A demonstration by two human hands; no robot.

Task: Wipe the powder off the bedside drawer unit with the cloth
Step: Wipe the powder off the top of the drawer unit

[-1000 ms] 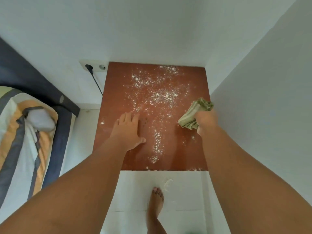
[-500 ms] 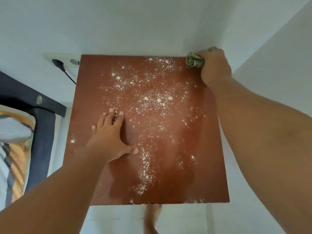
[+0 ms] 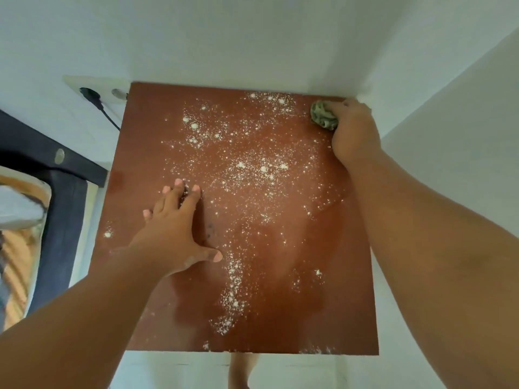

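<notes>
A bedroom in a home, seen from above. At the left edge of the frame, a dark bed frame carries striped bedding in orange and grey. A reddish-brown bedside drawer unit stands in the corner of plain white walls, filling the centre. At upper left, a wall socket holds a black plug with its cable. A bare foot rests on pale floor tiles at the bottom edge.
</notes>
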